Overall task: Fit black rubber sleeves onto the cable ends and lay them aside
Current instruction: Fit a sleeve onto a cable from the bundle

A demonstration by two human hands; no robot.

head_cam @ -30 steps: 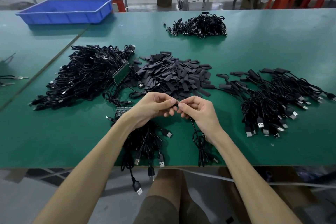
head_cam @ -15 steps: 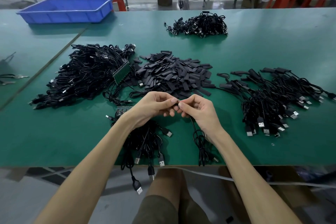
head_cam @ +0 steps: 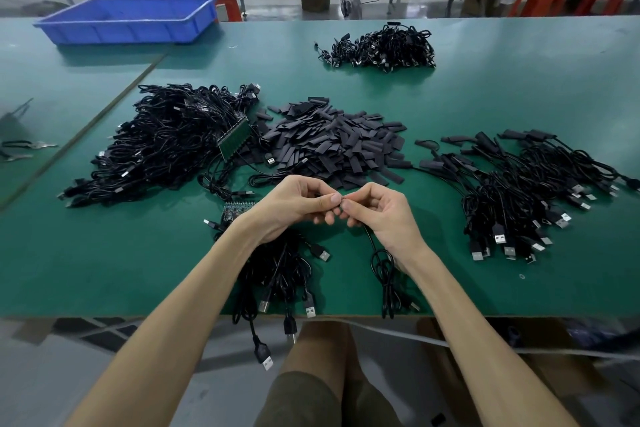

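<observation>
My left hand (head_cam: 294, 204) and my right hand (head_cam: 381, 211) meet fingertip to fingertip above the green table (head_cam: 519, 87). Between them they pinch a small black piece at the end of a thin black cable (head_cam: 382, 267), which hangs from my right hand and coils toward the table's front edge. Whether the pinched piece is a sleeve or the bare cable end is hidden by my fingers. A heap of flat black rubber sleeves (head_cam: 332, 142) lies just beyond my hands. A pile of cables with sleeved ends (head_cam: 526, 191) lies to the right.
A large tangle of black cables (head_cam: 162, 142) with a green circuit board (head_cam: 235, 140) lies at left. A small bundle of USB cables (head_cam: 277, 274) sits under my left forearm, some hanging over the edge. Another cable pile (head_cam: 381, 47) and a blue bin (head_cam: 128, 19) stand far back.
Nothing has visibly moved beyond a slight shift of my fingertips on the cable end.
</observation>
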